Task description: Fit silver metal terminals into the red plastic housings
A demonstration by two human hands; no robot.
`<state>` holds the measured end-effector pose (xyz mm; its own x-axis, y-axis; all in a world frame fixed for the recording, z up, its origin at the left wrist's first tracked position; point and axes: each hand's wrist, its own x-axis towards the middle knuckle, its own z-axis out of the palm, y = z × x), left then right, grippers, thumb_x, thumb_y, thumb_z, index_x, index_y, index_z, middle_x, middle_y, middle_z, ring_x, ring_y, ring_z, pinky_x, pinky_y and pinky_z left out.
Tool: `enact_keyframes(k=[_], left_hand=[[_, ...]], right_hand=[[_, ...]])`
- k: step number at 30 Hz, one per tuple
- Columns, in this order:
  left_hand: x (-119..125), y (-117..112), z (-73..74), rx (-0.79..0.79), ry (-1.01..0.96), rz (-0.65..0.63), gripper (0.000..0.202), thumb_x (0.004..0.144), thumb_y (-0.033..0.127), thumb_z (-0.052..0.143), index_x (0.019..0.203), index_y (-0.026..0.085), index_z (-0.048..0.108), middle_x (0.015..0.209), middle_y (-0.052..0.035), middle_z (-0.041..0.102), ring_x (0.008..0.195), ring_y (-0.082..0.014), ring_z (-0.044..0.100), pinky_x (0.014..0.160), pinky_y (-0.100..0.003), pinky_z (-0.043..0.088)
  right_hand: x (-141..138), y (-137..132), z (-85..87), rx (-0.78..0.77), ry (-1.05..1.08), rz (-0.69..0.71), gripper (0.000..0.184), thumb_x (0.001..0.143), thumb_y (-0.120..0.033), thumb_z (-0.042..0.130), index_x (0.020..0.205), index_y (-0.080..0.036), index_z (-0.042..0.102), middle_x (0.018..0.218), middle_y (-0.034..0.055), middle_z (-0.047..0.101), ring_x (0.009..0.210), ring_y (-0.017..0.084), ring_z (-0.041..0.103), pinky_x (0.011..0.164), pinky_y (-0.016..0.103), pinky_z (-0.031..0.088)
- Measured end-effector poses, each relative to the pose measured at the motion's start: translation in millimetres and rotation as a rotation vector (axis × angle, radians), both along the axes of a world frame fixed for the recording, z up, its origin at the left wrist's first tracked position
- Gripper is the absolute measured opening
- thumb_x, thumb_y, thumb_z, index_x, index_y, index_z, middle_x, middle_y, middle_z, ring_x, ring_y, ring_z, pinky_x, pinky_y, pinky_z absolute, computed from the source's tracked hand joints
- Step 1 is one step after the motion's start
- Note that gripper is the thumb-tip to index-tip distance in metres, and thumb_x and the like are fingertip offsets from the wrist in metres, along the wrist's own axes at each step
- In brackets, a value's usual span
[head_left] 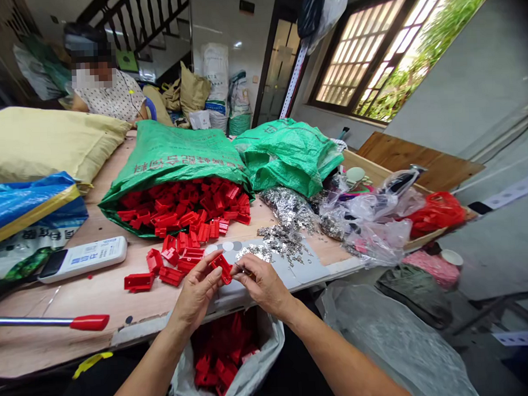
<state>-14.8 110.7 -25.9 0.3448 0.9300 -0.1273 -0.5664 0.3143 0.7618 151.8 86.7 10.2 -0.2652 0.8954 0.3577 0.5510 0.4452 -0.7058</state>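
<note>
My left hand (197,293) pinches a small red plastic clip (222,267) just above the table's front edge. My right hand (260,282) is closed beside it, its fingertips meeting the clip with a small metal piece that I cannot make out clearly. More loose red clips (171,266) lie just behind my hands. They spill from an open green sack (176,152) full of red clips. A pile of small silver metal parts (286,226) lies to the right of my hands. Below the table edge a white bag (228,361) holds more red clips.
A white remote control (82,259) and a red-handled tool (89,322) lie at the left. Yellow and blue sacks sit at the far left. Clear plastic bags (373,223) and a red bag are at the right. A person sits at the far side of the table.
</note>
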Motion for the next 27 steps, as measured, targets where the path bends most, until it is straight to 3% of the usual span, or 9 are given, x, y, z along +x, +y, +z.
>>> enact_keyframes(k=[6, 10, 13, 15, 19, 27], left_hand=[[0.1, -0.5, -2.7, 0.034, 0.017, -0.031, 0.043, 0.072, 0.023, 0.073, 0.114, 0.023, 0.066, 0.103, -0.0043, 0.069, 0.092, -0.0149, 0.062, 0.082, -0.025, 0.048], [0.8, -1.1, -2.5, 0.067, 0.069, -0.056, 0.042, 0.07, 0.023, 0.074, 0.112, 0.022, 0.066, 0.11, -0.0054, 0.067, 0.097, -0.0162, 0.06, 0.085, -0.025, 0.046], [-0.3, -0.9, -1.6, 0.108, 0.11, -0.074, 0.042, 0.071, 0.023, 0.073, 0.112, 0.023, 0.064, 0.103, -0.0036, 0.068, 0.093, -0.0145, 0.061, 0.081, -0.023, 0.047], [-2.0, -0.1, -0.5, 0.178, 0.164, -0.104, 0.04, 0.071, 0.023, 0.073, 0.11, 0.023, 0.063, 0.1, -0.003, 0.067, 0.089, -0.0145, 0.061, 0.077, -0.024, 0.048], [-6.4, 2.5, -0.5, 0.435, 0.404, -0.157, 0.035, 0.071, 0.023, 0.073, 0.103, 0.02, 0.06, 0.104, -0.0049, 0.063, 0.089, -0.0172, 0.061, 0.078, -0.029, 0.05], [-8.8, 4.7, -15.3, 0.815, 0.944, -0.08, 0.034, 0.074, 0.019, 0.067, 0.108, 0.023, 0.063, 0.102, -0.0033, 0.07, 0.093, -0.019, 0.063, 0.084, -0.03, 0.047]], right_hand=[[7.8, -2.5, 1.7, -0.009, -0.023, 0.121, 0.009, 0.089, -0.015, 0.054, 0.088, -0.019, 0.063, 0.086, 0.0035, 0.061, 0.083, 0.014, 0.056, 0.076, 0.026, 0.043], [10.4, -4.1, 1.9, -0.116, -0.041, 0.099, 0.008, 0.084, -0.015, 0.06, 0.09, -0.02, 0.062, 0.086, 0.0014, 0.06, 0.079, 0.014, 0.055, 0.073, 0.025, 0.043], [14.5, -7.5, 1.8, -0.174, -0.014, 0.06, 0.02, 0.083, -0.018, 0.062, 0.104, -0.021, 0.059, 0.091, 0.0014, 0.058, 0.077, 0.013, 0.054, 0.069, 0.023, 0.044], [19.1, -11.0, 2.1, -0.159, -0.011, 0.045, 0.026, 0.089, -0.02, 0.055, 0.115, -0.023, 0.056, 0.098, 0.0035, 0.057, 0.086, 0.014, 0.054, 0.077, 0.026, 0.045], [30.2, -19.8, -3.0, -0.145, -0.099, 0.027, 0.032, 0.095, -0.017, 0.041, 0.122, -0.023, 0.055, 0.103, 0.0066, 0.052, 0.096, 0.016, 0.051, 0.088, 0.031, 0.042], [32.0, -29.3, -19.5, -0.245, -0.153, -0.057, 0.02, 0.087, -0.017, 0.055, 0.105, -0.021, 0.063, 0.089, 0.0026, 0.064, 0.08, 0.015, 0.059, 0.075, 0.026, 0.044]])
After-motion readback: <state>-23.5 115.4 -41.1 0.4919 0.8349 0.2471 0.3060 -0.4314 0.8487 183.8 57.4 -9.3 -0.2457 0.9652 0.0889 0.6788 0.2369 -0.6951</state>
